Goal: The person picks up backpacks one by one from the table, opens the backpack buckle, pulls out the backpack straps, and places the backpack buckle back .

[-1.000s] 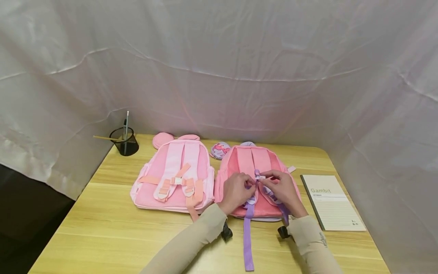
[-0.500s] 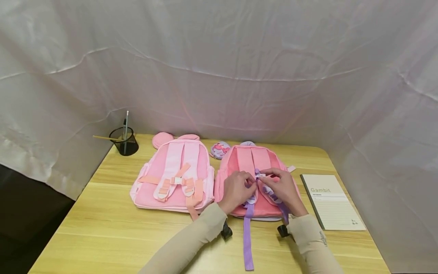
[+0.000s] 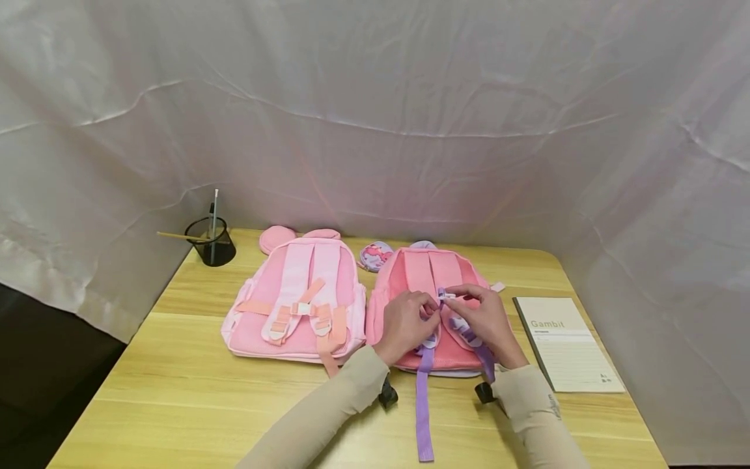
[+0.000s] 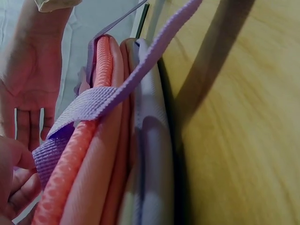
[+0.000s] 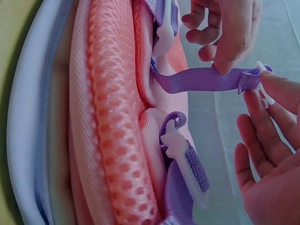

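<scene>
From the head view, my left hand (image 3: pixel 405 319) and right hand (image 3: pixel 477 316) pinch the purple chest strap (image 3: pixel 443 296) on the right backpack (image 3: pixel 410 273); the left one looks clipped. Left wrist: strap (image 4: pixel 89 105) slack. Right wrist: my fingers (image 5: pixel 269 126) hold the white clip (image 5: pixel 262 82), not yet joined.

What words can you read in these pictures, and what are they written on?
"Gambit": printed near the top of the notebook cover, lying to the right of the coral-pink backpack.
A smaller line under it and a tiny mark at the cover's lower corner: too small to read.
A small print on the right sleeve: too blurred to read.
Nothing readable on either backpack.
</scene>
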A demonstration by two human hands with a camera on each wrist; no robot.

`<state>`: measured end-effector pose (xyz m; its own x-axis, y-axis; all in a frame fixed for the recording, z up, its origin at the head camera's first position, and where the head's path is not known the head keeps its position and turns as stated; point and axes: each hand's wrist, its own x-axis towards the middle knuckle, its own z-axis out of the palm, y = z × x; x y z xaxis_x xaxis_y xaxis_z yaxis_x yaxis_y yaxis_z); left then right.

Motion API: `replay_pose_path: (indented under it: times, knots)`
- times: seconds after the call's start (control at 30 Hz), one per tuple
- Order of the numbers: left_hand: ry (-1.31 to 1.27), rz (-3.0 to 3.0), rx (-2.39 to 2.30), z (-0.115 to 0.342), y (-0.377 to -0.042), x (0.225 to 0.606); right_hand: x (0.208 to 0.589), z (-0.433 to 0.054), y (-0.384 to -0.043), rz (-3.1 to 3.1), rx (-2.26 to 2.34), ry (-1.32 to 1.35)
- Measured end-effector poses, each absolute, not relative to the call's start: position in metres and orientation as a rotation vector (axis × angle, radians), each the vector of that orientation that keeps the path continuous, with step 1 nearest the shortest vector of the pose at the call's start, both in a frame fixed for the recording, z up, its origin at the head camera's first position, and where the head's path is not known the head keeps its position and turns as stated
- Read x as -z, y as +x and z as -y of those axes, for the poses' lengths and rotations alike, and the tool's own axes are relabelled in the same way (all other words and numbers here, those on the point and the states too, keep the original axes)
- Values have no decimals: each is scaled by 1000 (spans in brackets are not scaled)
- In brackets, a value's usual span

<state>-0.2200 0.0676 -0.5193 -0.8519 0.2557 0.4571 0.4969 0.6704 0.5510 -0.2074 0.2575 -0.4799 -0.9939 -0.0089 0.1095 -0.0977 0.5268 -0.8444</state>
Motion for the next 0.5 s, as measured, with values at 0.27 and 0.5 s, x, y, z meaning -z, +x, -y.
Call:
replay_pose_path:
  times: [0.27,0.5]
  knots:
    - [-644,2548,988,-69,-220,524,476,-260,-210,2659,-1367,78]
    - [-643,2561,1009,-69,-219,527,474,-262,-209,2663,-1355,82]
